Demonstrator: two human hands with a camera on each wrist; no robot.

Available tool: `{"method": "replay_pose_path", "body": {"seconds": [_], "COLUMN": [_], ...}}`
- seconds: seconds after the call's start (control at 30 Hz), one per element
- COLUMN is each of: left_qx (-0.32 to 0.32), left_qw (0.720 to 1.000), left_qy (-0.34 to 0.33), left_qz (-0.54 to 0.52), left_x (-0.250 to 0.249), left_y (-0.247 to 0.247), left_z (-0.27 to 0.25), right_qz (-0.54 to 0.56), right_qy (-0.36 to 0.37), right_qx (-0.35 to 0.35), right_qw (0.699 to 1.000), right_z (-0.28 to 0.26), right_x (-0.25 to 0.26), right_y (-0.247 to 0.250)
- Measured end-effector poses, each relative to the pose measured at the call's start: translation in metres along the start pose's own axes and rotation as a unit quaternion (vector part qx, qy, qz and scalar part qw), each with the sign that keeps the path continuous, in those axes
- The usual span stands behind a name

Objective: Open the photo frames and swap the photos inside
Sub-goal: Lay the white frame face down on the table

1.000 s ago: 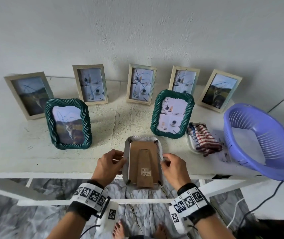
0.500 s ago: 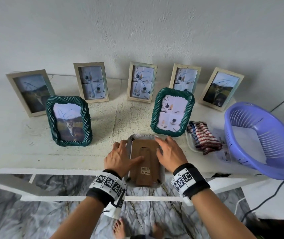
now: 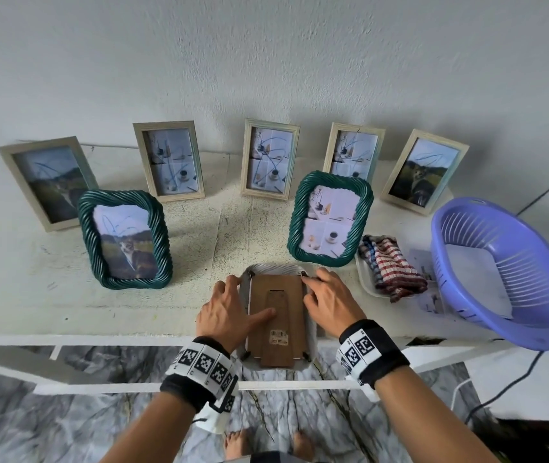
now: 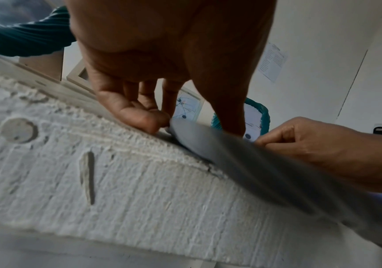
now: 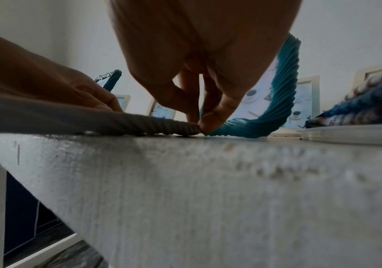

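no legible text, barcode sticker (image 3: 279, 337) on frame back, print too small to read

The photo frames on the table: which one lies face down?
The pale twisted-rim frame at the front edge, between the left hand and right hand. Its brown cardboard back faces up; the others stand upright.

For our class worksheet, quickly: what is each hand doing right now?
Left hand: open, thumb lying flat on the face-down frame.
Right hand: fingertips pinch a clip at the frame's far right corner.
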State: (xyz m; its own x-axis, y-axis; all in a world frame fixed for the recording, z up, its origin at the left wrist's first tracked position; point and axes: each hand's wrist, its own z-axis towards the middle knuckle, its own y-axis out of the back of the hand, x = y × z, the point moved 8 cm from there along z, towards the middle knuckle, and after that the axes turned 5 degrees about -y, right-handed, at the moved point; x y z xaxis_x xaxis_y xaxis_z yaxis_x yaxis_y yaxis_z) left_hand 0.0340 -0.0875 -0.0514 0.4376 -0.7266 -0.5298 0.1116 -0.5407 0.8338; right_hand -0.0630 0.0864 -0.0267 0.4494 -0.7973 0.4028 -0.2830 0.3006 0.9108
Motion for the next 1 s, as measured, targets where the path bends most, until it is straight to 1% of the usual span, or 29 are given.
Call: {"method": "replay_pose_path", "body": {"seconds": [0.07, 0.17, 0.27, 0.37, 0.47, 0.6, 0.83, 1.0], "left_qx": [0.0, 0.001, -0.015, -0.031, -0.02, 0.03, 0.034, 0.028], "left_qw": [1.0, 1.0, 1.0, 0.999, 1.0, 0.997, 0.998, 0.998], "left_qy": [-0.001, -0.003, -0.015, -0.007, 0.01, 0.027, -0.024, -0.043], "left_qz": [0.001, -0.006, -0.005, -0.026, -0.007, 0.059, 0.039, -0.02], "left_x": [0.0, 0.006, 0.01, 0.009, 0.006, 0.003, -0.004, 0.0], "left_y": [0.001, 0.0, 0.003, 0.013, 0.019, 0.013, 0.02, 0.022], "left_z": [0.0, 0.001, 0.006, 0.022, 0.042, 0.059, 0.067, 0.062], "right_qz": [0.01, 0.045, 0.042, 0.027, 0.009, -0.034, -0.052, -0.051], "right_qy": [-0.001, -0.029, -0.012, -0.014, -0.017, -0.02, -0.023, -0.015], "right_qx": [0.011, 0.048, 0.027, 0.016, 0.008, -0.007, -0.024, -0.025], "right_qw": [1.0, 0.997, 0.999, 0.999, 1.0, 0.999, 0.998, 0.998], "right_z": [-0.003, -0.012, -0.018, -0.019, -0.018, -0.015, -0.018, -0.019], "right_x": [0.001, 0.001, 0.005, 0.004, 0.001, 0.0, 0.002, 0.002], "right_y": [-0.002, -0.012, -0.015, -0.017, -0.02, -0.02, -0.017, -0.016]}}
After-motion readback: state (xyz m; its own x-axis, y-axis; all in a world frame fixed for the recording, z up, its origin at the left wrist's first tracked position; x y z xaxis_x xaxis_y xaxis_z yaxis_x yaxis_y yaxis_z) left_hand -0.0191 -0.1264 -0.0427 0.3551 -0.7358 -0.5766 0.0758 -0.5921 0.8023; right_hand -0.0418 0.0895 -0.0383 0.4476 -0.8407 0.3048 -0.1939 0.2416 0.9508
